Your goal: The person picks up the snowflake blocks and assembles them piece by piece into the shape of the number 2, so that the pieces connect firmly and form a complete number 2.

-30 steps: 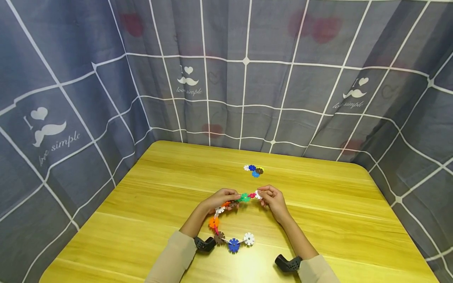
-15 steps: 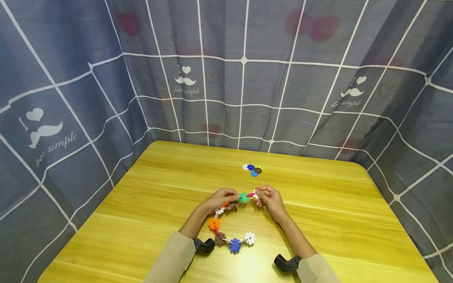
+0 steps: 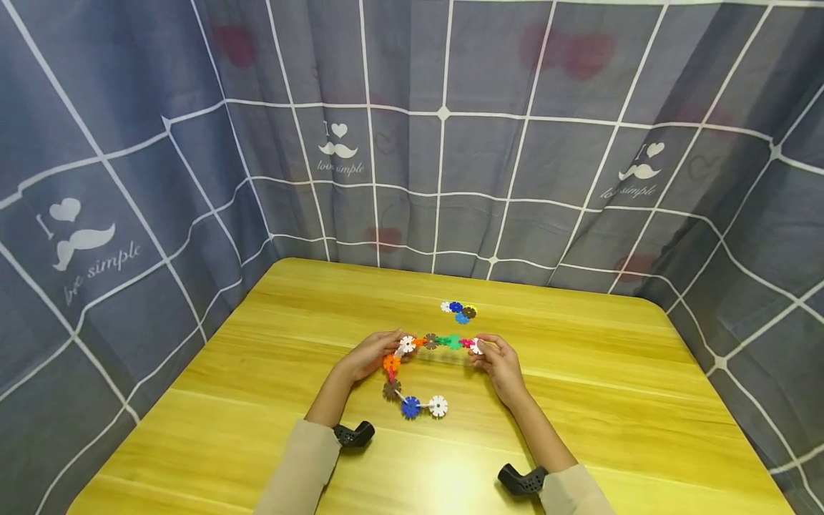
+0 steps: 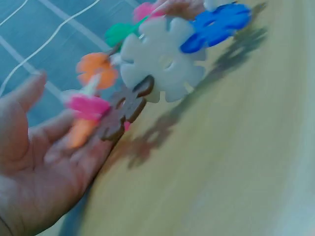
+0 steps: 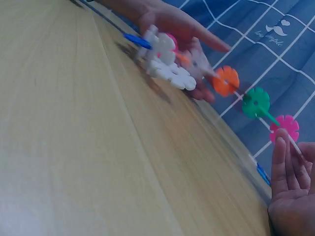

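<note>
A chain of interlocking notched plastic discs, with a green disc (image 3: pixel 454 342) in its far stretch, curves in a C shape in the head view. My right hand (image 3: pixel 502 365) pinches the white disc (image 3: pixel 476 346) at its far right end. In the right wrist view a pink disc (image 5: pixel 284 129) adjoins those fingertips. My left hand (image 3: pixel 371 355) is at the bend on the left, thumb spread and fingers fairly straight behind an orange disc (image 3: pixel 392 363). Whether it touches the chain I cannot tell. A blue disc (image 3: pixel 410 408) and a white disc (image 3: pixel 438 406) form the near end.
Several loose discs, among them a brown disc (image 3: pixel 469 312) and a light blue disc (image 3: pixel 462 319), lie beyond the chain on the wooden table (image 3: pixel 579 400). A grey checked curtain (image 3: pixel 412 157) hangs behind the table. Each wrist carries a black camera mount (image 3: pixel 523 479).
My left hand has loosened from the chain's far stretch and shifted left, uncovering brown and orange discs. The chain has moved away from the body. My right hand still pinches its white end disc.
</note>
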